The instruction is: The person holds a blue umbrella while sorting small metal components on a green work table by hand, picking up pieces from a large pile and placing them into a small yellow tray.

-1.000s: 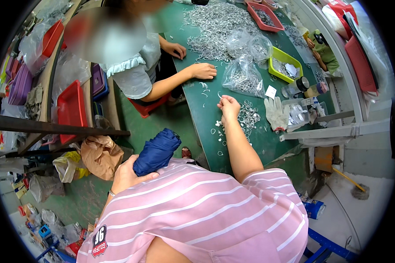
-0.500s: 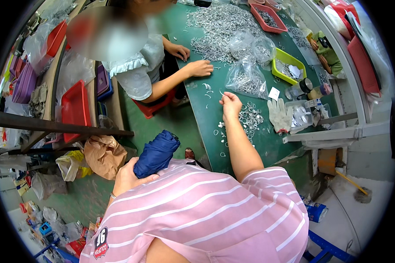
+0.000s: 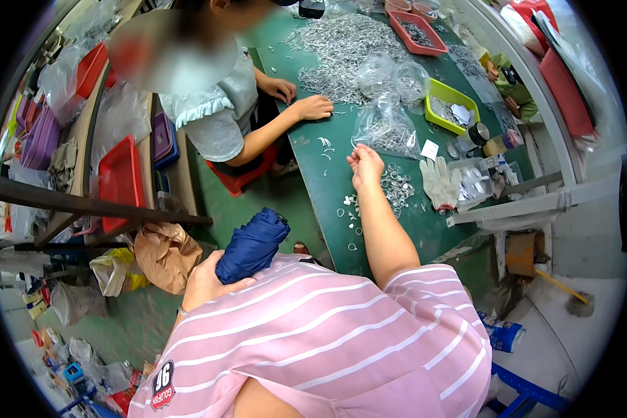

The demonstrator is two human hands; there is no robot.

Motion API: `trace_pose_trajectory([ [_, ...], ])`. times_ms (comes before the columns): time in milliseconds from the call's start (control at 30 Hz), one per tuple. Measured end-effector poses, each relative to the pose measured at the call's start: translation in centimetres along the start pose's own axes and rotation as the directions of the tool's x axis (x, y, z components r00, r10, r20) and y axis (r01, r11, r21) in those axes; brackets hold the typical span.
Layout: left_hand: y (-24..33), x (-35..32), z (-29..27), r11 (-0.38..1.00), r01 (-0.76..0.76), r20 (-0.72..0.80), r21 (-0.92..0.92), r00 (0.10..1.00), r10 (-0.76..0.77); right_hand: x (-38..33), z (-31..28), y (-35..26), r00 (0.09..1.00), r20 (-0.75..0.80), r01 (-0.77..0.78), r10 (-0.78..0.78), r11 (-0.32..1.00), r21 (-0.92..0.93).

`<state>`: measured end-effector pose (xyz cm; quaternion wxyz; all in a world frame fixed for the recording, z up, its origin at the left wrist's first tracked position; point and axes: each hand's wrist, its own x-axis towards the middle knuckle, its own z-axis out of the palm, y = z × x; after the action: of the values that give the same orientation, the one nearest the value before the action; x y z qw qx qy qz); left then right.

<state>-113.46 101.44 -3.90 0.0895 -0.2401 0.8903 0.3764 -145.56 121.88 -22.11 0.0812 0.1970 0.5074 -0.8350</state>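
Left hand (image 3: 205,282): you grip the folded blue umbrella (image 3: 252,245), off the bench's near edge.
Right hand (image 3: 364,164): fingers curled, contents unclear, above the small metal rings (image 3: 396,189) mid-bench.
Advice: pick single rings, keeping strays inboard.

Your left hand (image 3: 205,282) grips a folded dark blue umbrella (image 3: 252,245), its fabric bunched, slanting up and away from your chest over the green floor beside the table. Your right hand (image 3: 364,166) rests on the green tabletop among small silvery metal rings (image 3: 396,188), possibly pinching one, though that is too small to tell. The rings lie loosely scattered, flat, just beside your fingers.
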Motion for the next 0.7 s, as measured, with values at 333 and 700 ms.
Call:
trace_pose_trajectory([
  [333, 0.0, 0.4, 0.3, 0.999, -0.024, 0.026, -0.022, 0.999, 0.024, -0.8, -1.9, 0.2, 0.995, -0.042, -0.092, 0.093, 0.995, 0.036],
  [700, -0.2, 0.4, 0.1, 0.999, -0.027, -0.008, -0.031, 1.0, 0.027, -1.6, -3.6, 3.0, 0.97, -0.056, -0.245, 0.238, 0.947, -0.21],
])
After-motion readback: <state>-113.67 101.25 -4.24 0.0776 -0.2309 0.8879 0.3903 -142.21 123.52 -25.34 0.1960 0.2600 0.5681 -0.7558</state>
